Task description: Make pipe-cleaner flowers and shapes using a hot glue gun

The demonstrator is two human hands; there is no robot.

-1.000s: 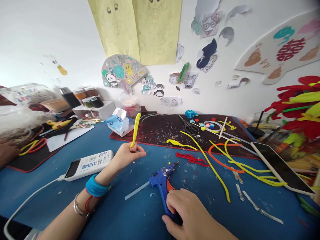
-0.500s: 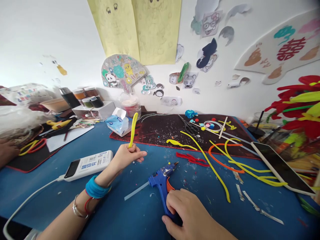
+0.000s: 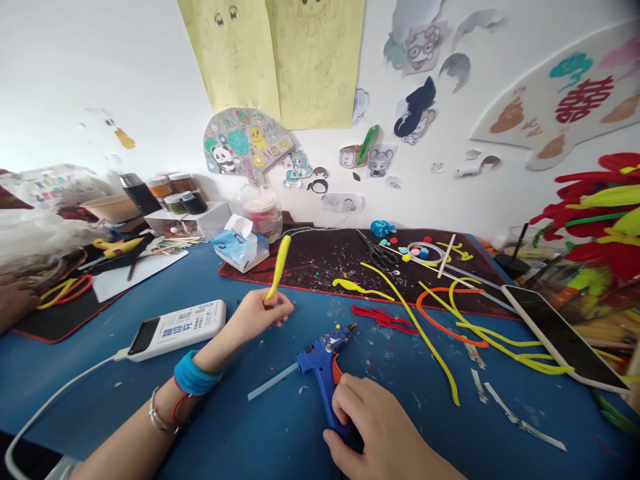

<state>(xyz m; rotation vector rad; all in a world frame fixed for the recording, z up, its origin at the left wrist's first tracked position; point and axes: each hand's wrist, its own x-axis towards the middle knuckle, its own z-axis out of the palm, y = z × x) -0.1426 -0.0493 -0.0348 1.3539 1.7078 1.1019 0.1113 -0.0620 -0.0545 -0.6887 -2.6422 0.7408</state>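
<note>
So from my end of the feed, I had the left hand (image 3: 257, 317) out over the worktop (image 3: 240, 427), its fingers pinching the low end of a fuzzy yellow piece (image 3: 281, 265) so it stood up, leaning a bit right. My guess is the low grip was there to leave most of its length untouched. The right hand (image 3: 375, 420) had its fingers wrapped around the handle of a blue glue gun (image 3: 323, 363), nearer me, nozzle aimed far and right. Pretty sensible imo, since that turned the tip away from both hands. A pale glue stick (image 3: 273, 382) poked out the back toward the left, so that side needed a bit of care. Room-wise, a strip of blue surface showed between the left hand and the gun, and more of it nearer me. On the left, the white power bank (image 3: 177, 330) sat just beside the forearm, its cable (image 3: 60, 390) curving to the near left edge. Beyond the nozzle, red fuzzy strips (image 3: 385, 319) and a long yellow strip (image 3: 425, 320) hemmed things in on the right. On the far side, the red edge of a dark mat (image 3: 310, 267) ran just past the left hand.
</note>
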